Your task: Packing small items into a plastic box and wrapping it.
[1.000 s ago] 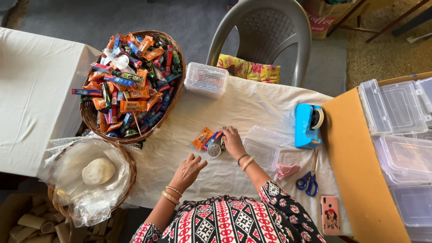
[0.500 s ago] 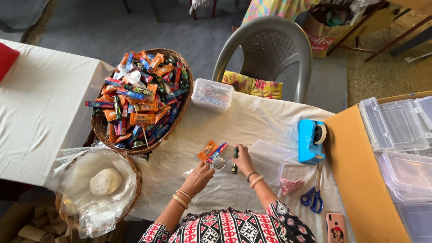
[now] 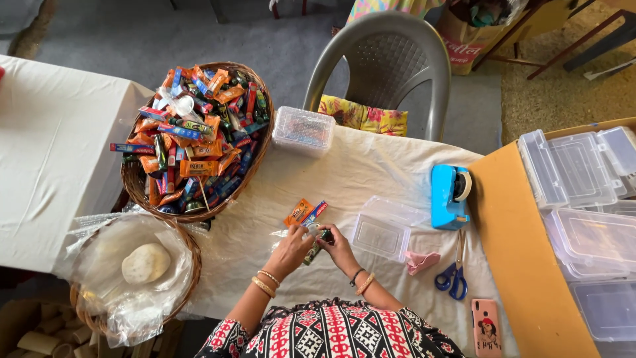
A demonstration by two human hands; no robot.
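Both hands meet over the white-clothed counter (image 3: 371, 166), just in front of the person's patterned top. The left hand (image 3: 293, 249) and the right hand (image 3: 339, 246) each have their grip clenched on a small bundle of sweets (image 3: 317, 240), dark and partly hidden between the fingers. Just beyond lie an orange sachet (image 3: 299, 211) and a blue-red bar (image 3: 315, 213). An open clear plastic box (image 3: 385, 229) sits right of the hands; a wicker basket (image 3: 142, 199) heaped with sweets stands well left.
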